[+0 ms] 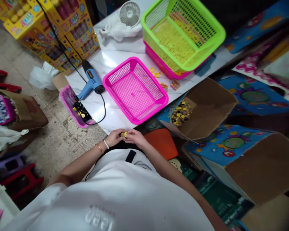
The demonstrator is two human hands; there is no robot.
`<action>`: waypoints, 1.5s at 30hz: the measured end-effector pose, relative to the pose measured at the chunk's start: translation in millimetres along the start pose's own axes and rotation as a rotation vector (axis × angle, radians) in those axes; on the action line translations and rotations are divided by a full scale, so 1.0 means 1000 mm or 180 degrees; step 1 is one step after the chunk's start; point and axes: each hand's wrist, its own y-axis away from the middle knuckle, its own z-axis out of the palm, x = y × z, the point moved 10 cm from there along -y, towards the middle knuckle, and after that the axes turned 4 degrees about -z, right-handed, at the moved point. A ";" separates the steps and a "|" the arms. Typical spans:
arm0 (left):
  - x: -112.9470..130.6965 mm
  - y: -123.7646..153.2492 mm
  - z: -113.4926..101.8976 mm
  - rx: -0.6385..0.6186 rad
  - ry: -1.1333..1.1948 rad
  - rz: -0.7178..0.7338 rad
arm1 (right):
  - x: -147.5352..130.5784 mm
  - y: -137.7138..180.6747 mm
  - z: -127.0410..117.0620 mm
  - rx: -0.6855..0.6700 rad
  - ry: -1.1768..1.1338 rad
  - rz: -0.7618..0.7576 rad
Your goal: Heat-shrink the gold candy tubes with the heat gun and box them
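Note:
My left hand (114, 137), with two bracelets at its wrist, and my right hand (135, 138) meet in front of my waist, just off the near edge of the table. Between their closed fingertips is a small yellow piece (124, 134), gripped from both sides. The fingers cover much of it, so its exact kind does not show. A pink plastic basket (135, 120) sits on the table just beyond my hands, with nothing in it. To the right, an open cardboard box (209, 102) contains many small yellow-and-brown pieces (181, 113).
A blue heat gun (90, 80) with a looping cord lies left of the basket, above a pink bin (73, 110). Stacked green (183, 65) and pink baskets stand behind, near a small fan (129, 13). Yellow boxes (50, 35) are piled back left. Another open box (262, 166) is at right.

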 end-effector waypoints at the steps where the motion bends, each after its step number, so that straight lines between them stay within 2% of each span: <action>1: -0.006 -0.002 -0.003 -0.0028 -0.0083 0.0063 | 0.003 -0.006 0.000 0.0021 0.0168 0.0014; 6: -0.036 -0.024 -0.008 -0.0291 -0.0314 0.0042 | 0.005 -0.029 0.001 0.0082 0.0650 0.0004; 9: -0.042 -0.028 -0.011 -0.0342 -0.0266 0.0033 | 0.005 -0.035 0.004 0.0044 0.0887 0.0011; 13: -0.027 -0.011 -0.010 -0.0185 -0.0611 0.0085 | -0.001 -0.032 0.012 0.0074 0.1287 -0.0207; 16: -0.019 0.011 -0.006 0.0042 -0.0913 -0.0292 | -0.005 -0.021 0.023 0.0031 0.1567 -0.0354; 18: -0.015 0.025 0.001 -0.0078 -0.0953 -0.0514 | -0.009 -0.012 0.028 0.0008 0.1628 -0.0440; 21: 0.007 0.036 0.006 -0.0408 -0.0766 -0.0432 | -0.014 0.007 0.036 -0.0213 0.1678 -0.0546; 24: 0.038 0.037 0.004 -0.0908 -0.0712 -0.0275 | -0.020 0.027 0.038 -0.0353 0.1537 -0.0647; 26: 0.056 0.032 0.001 -0.1179 -0.0811 -0.0213 | -0.028 0.036 0.033 -0.0244 0.1442 -0.0749; 30: 0.082 0.007 -0.005 -0.1311 -0.1195 0.0024 | -0.044 0.043 0.018 0.0094 0.0989 -0.0711; 35: 0.106 -0.008 0.018 -0.1630 -0.2010 0.0507 | -0.070 0.068 0.006 0.0139 0.0721 -0.0810; 38: 0.126 -0.004 0.034 -0.1497 -0.2608 0.0878 | -0.072 0.087 0.003 0.0088 0.0835 -0.0686; 40: 0.137 -0.001 0.042 -0.1332 -0.2871 0.0938 | -0.075 0.095 -0.004 0.0318 0.1172 -0.0768; 43: 0.141 0.002 0.046 -0.1082 -0.2975 0.0720 | -0.084 0.101 -0.012 0.0723 0.1738 -0.1140; 45: 0.141 0.004 0.045 -0.0825 -0.2926 0.0515 | -0.083 0.099 -0.013 0.0757 0.1912 -0.1268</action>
